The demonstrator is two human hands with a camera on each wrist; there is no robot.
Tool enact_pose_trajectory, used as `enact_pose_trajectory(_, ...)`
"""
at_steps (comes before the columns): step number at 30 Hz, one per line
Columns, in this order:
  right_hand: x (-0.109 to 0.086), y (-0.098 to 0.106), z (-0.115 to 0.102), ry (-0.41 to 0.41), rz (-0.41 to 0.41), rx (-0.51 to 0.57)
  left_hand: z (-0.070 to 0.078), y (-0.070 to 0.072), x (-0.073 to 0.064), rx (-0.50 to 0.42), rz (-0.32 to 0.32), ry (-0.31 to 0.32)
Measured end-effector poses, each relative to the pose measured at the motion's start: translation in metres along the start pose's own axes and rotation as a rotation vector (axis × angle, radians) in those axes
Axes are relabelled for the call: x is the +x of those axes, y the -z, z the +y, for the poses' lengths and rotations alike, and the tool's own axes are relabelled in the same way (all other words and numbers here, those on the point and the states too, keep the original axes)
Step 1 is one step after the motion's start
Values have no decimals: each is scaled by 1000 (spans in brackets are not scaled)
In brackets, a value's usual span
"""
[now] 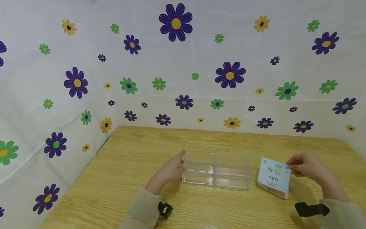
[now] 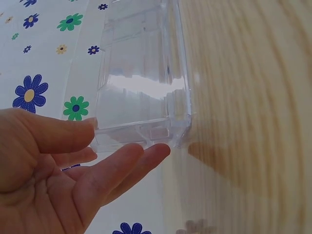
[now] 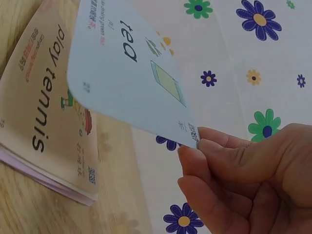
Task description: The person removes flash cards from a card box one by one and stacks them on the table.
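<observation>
A light-blue flash card reading "tea" (image 1: 274,173) is pinched at its corner between the thumb and fingers of my right hand (image 1: 310,167). In the right wrist view the card (image 3: 122,73) is lifted and tilted above a stack of cards (image 3: 29,107), whose top one reads "play tennis". At the middle of the table stands a clear plastic divided box (image 1: 215,170). My left hand (image 1: 170,170) rests against the box's left end. Its fairly straight fingers and thumb touch the wall in the left wrist view, where the box (image 2: 136,83) extends away from the hand.
The wooden table (image 1: 137,152) carries the box and, right of it, the card stack. A white cloth with printed flowers (image 1: 197,54) hangs behind the table and along its left side. Black straps (image 1: 311,210) sit at both wrists.
</observation>
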State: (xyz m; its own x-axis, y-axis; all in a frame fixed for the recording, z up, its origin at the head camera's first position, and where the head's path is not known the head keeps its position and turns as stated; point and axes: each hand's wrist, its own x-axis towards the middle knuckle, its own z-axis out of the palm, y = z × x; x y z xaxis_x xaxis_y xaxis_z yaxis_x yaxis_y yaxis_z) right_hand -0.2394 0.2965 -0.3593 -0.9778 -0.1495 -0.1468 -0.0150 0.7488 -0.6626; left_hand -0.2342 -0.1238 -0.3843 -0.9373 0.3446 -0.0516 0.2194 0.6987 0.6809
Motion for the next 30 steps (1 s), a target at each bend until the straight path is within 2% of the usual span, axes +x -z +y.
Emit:
enact_pose_trajectory(8, 5, 0, 14, -49, -55, 17, 0, 0, -1, -6, 1, -6)
enact_pose_trajectory(14, 6, -4, 21, -55, -62, 6, 0, 0, -1, 0, -1, 5)
enact_pose_trajectory(30, 12, -10, 20, -102, -83, -37, 4, 3, -3, -6, 0, 11)
